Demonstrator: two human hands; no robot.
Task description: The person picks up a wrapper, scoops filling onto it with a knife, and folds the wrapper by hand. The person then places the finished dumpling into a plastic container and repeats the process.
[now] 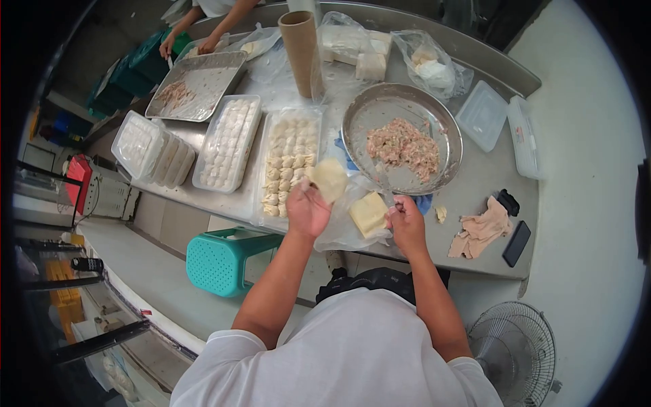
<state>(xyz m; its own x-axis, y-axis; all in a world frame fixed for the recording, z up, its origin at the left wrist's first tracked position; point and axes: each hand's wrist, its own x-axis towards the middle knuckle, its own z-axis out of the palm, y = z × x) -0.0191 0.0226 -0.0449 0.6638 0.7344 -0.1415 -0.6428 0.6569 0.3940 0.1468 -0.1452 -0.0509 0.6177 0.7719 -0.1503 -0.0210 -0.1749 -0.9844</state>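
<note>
My left hand [309, 209] holds a thin, pale dumpling wrapper [329, 180], which lies flat and bare at its fingertips. My right hand [408, 229] is closed, fingers pinched together, just right of a stack of yellowish wrappers [369, 214] on clear plastic; what it grips, if anything, is too small to make out. Beyond it stands a wide round steel pan [354, 157] with a mound of minced meat filling [405, 148]. Left of the held wrapper, a clear plastic tray [321, 122] contains rows of folded dumplings [285, 166].
More trays of dumplings [227, 146] and stacked containers [152, 150] are at left, near a metal tray [220, 68]. Another person's hands [203, 44] work beside it. A cardboard tube [303, 57] stands behind. A cloth [483, 227] and phone [517, 243] lie right. A teal stool [215, 264] stands below.
</note>
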